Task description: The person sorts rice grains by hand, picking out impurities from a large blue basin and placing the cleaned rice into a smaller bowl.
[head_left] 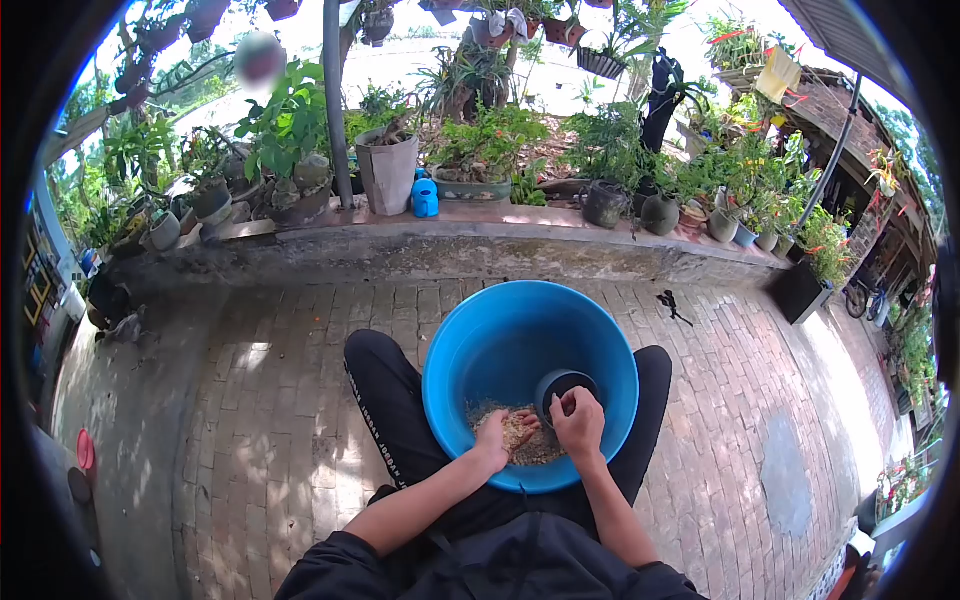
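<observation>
A large blue plastic tub [437,400] sits between my legs, with a layer of pale, loose grain [540,452] along its near side. Low in the tub, my left hand [497,438] is turned palm up, cupping some of the grain with its fingers slightly curled. A dark grey cup [562,381] rests inside the tub on the right, its mouth facing up. Over the mouth of that cup is my right hand [580,425], thumb and fingers pinched together. What the pinch holds, if anything, is too small to make out.
Brick paving [280,420] surrounds me. A small black tripod [674,307] stands right of the tub. Ahead runs a low concrete ledge [480,255] bearing potted plants, a tall planter [388,175] and a blue container [425,198]. A pink-red object [86,449] lies far left.
</observation>
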A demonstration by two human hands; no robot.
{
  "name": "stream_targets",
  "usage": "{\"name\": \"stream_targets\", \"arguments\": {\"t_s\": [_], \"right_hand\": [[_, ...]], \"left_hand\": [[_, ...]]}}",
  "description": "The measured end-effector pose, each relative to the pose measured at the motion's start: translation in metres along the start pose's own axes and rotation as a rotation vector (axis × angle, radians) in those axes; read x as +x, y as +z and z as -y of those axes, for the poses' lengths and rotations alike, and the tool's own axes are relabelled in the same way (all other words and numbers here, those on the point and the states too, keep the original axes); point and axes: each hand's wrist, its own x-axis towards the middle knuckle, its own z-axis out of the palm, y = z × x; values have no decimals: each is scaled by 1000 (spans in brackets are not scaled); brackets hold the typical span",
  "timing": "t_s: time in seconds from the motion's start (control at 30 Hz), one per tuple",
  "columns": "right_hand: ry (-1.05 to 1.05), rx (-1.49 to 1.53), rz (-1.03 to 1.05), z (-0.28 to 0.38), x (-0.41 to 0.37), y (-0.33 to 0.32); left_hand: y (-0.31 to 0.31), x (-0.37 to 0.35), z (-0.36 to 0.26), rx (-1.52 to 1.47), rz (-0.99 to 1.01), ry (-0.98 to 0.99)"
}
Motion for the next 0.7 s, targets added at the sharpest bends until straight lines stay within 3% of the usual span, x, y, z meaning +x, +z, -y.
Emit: {"name": "stream_targets", "arguments": {"t_s": [0.23,0.5,0.57,0.7], "right_hand": [[-238,66,11,4,-2,1],[-319,108,18,16,-14,4],[-383,122,35,20,-18,5],[-497,116,45,17,-26,10]], "left_hand": [[-3,9,3,19,-19,-10],[-4,9,3,-1,-48,23],[-2,11,5,77,-189,79],[-2,9,1,63,-64,26]]}}
